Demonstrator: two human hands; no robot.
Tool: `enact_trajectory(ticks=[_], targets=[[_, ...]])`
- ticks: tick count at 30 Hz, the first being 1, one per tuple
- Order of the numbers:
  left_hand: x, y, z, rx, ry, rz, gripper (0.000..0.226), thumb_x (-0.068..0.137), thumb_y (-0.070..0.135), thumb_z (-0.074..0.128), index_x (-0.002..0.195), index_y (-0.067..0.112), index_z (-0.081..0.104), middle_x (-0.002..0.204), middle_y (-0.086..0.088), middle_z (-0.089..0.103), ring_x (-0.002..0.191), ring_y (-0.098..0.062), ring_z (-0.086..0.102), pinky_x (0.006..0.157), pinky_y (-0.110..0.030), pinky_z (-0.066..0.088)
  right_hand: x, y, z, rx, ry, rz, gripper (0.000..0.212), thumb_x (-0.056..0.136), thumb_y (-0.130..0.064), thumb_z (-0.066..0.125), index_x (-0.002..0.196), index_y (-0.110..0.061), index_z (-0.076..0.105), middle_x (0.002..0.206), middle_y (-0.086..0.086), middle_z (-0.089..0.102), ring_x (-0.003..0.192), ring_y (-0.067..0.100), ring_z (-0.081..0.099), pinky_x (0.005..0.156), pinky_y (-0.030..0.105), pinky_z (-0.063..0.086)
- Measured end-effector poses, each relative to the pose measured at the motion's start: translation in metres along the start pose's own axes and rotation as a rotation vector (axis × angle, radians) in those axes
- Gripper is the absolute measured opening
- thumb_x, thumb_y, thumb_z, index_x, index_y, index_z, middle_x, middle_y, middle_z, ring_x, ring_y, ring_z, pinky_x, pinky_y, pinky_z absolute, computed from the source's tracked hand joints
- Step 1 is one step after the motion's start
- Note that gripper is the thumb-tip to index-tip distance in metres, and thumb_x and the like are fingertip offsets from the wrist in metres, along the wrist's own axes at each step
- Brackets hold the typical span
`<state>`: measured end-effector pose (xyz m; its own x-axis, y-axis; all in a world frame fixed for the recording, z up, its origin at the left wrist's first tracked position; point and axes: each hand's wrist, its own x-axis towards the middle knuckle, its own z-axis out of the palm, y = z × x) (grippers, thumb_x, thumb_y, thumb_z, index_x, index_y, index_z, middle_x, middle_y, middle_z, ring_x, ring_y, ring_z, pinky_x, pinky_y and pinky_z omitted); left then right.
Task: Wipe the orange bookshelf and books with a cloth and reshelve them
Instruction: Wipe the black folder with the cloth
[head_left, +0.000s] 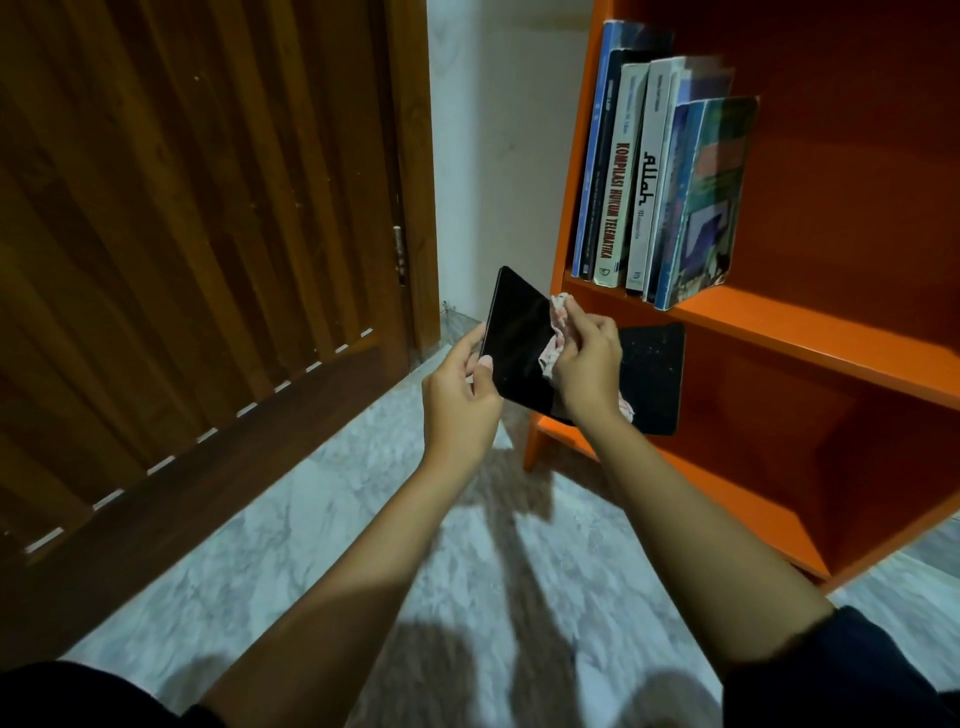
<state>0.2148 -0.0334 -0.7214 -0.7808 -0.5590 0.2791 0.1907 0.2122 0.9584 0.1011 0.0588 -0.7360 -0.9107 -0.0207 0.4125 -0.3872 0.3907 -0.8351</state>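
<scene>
Bare forearms extended over marble floor (311, 519). Orange bookshelf (779, 322) stood at right, row of books (649, 171) upright on upper shelf against left wall. Black book (519, 332) was off shelf, held tilted before bookshelf's left post. Left hand (457, 400) gripped its lower left edge, thumb on cover. Right hand (587, 364) had fingers clenched round cloth (558, 312), pressed to book's right edge. Book looked thin, light, stiff, glossy, likely slippery; best held by edges. Cloth soft, bunched.
</scene>
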Motion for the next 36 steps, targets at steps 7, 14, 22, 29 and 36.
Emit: enact_trajectory(ticks=[7,14,22,29,36], targets=[[0.004,-0.006,-0.009,0.093,0.132,-0.028,0.036,0.096,0.004,0.045,0.13,0.013,0.054,0.124,-0.007,0.061,0.113,-0.021,0.058,0.094,-0.038,0.052,0.005,-0.026,-0.054,0.028,0.167,-0.146,0.048,0.091,0.007,0.044,0.133,-0.014,0.052,0.114,0.012,0.049,0.107,0.021,0.047,0.096,0.027,0.041],[-0.001,-0.012,-0.018,-0.06,0.193,-0.082,0.036,0.096,0.004,0.047,0.129,0.016,0.054,0.128,-0.004,0.058,0.119,-0.02,0.056,0.091,-0.047,0.053,-0.014,0.008,-0.066,-0.005,0.201,0.051,0.038,0.1,-0.013,0.04,0.137,-0.015,0.048,0.116,0.01,0.048,0.113,0.026,0.046,0.092,0.027,0.037],[-0.008,-0.013,-0.018,-0.208,0.111,-0.062,0.035,0.096,0.004,0.047,0.113,0.033,0.057,0.123,-0.011,0.062,0.115,-0.021,0.059,0.078,-0.028,0.058,-0.025,0.023,-0.061,0.037,0.022,0.207,0.057,0.092,-0.029,0.056,0.144,-0.034,0.032,0.135,0.004,0.048,0.115,0.022,0.051,0.093,0.04,0.047],[-0.006,-0.025,-0.025,-0.099,-0.1,-0.088,0.036,0.095,0.009,0.05,0.124,0.031,0.052,0.116,-0.009,0.063,0.108,-0.022,0.062,0.083,-0.034,0.057,-0.022,0.038,-0.078,-0.032,0.034,0.335,0.061,0.085,-0.012,0.065,0.134,-0.043,0.047,0.132,-0.001,0.056,0.107,0.024,0.059,0.092,0.045,0.05],[0.018,-0.005,-0.043,0.064,-0.488,-0.223,0.052,0.094,0.009,0.053,0.138,0.032,0.038,0.106,0.001,0.065,0.082,-0.003,0.068,0.062,-0.02,0.054,-0.02,0.04,-0.098,-0.125,-0.121,0.208,0.059,0.087,-0.006,0.062,0.129,-0.047,0.051,0.138,-0.005,0.053,0.115,0.02,0.052,0.082,0.024,0.038]])
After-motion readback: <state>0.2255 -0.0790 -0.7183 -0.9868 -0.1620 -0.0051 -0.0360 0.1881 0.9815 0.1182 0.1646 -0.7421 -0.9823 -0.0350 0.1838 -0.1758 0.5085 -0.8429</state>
